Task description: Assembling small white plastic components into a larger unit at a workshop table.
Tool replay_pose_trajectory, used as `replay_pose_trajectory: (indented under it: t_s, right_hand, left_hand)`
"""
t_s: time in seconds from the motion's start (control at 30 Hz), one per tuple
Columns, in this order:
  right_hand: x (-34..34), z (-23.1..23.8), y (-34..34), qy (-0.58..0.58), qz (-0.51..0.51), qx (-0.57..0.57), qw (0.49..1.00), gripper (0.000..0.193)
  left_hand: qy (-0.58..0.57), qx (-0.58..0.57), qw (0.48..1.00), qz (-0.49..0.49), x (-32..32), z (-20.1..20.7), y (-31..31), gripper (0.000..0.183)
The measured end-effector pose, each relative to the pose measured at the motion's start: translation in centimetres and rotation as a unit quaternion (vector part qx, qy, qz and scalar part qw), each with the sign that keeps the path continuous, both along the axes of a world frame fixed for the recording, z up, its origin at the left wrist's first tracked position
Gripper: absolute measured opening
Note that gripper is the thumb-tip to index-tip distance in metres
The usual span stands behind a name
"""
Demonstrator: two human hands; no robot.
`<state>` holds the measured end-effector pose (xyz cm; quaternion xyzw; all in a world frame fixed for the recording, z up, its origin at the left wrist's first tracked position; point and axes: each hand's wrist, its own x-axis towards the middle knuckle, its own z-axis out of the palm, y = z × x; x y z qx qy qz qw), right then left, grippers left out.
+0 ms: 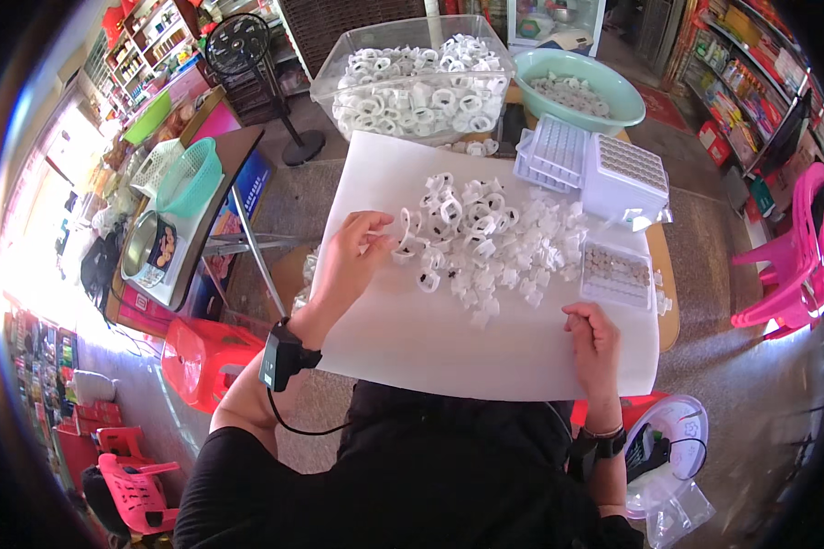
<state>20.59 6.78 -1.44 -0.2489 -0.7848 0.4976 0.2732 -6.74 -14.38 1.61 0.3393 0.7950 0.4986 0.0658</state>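
From where I stand, the person in black sits close against the near edge of a desk (pixel 668 325) covered with a white sheet (pixel 485 361), both forearms laid over it. The left hand (pixel 355 252) is near the left edge, its fingers loosely bent and partly spread, the tips just beside the outermost of the white ring pieces (pixel 449 212); I can't tell whether they touch. The right hand (pixel 592 340) is by the near right corner, fingers curled in toward the thumb, and I can't see whether anything small is pinched there. The rings lie heaped in the middle of the sheet, a little toward the left, and run into a spread of small white clips (pixel 533 245) on the right. Along the right edge sits a clear tray (pixel 604 295) with small pale pieces in it, beyond it a tall white block of racks (pixel 624 197), and at the far right corner a few stacked white trays (pixel 557 151). Past the far edge stands a big clear bin (pixel 330 82) piled with more rings, with a pale green basin (pixel 624 87) beside it. A black device (pixel 284 357) is strapped to the left wrist, a cable trailing from it.
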Motion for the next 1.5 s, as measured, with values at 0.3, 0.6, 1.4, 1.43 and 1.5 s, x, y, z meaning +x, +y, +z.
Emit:
replay_pose_trajectory:
  t_s: [0.3, 0.6, 1.4, 1.43, 1.5]
  right_hand:
    - [-0.1, 0.3, -0.1, 0.001, 0.006, 0.01, 1.0, 0.011]
    - [0.1, 0.0, -0.1, 0.014, -0.005, 0.01, 1.0, 0.011]
    - [-0.6, 6.5, -2.5, 0.065, 0.0, -0.024, 0.998, 0.012]
    - [-0.4, 6.6, -2.2, 0.065, -0.006, -0.023, 0.998, 0.012]
    - [0.0, 7.3, -1.2, 0.074, -0.049, -0.031, 0.996, 0.011]
  left_hand:
    - [0.121, -0.047, 0.991, -0.039, 4.4, -1.5, 0.5, 0.018]
    - [-0.08, -0.01, 0.996, -0.039, 6.1, -1.5, 0.6, 0.014]
    - [-0.317, 0.086, 0.898, -0.293, 10.9, 3.2, 8.6, 0.009]
    - [-0.303, 0.08, 0.899, -0.307, 11.0, 3.4, 9.1, 0.01]
    - [-0.278, 0.083, 0.899, -0.33, 11.0, 4.2, 10.6, 0.013]
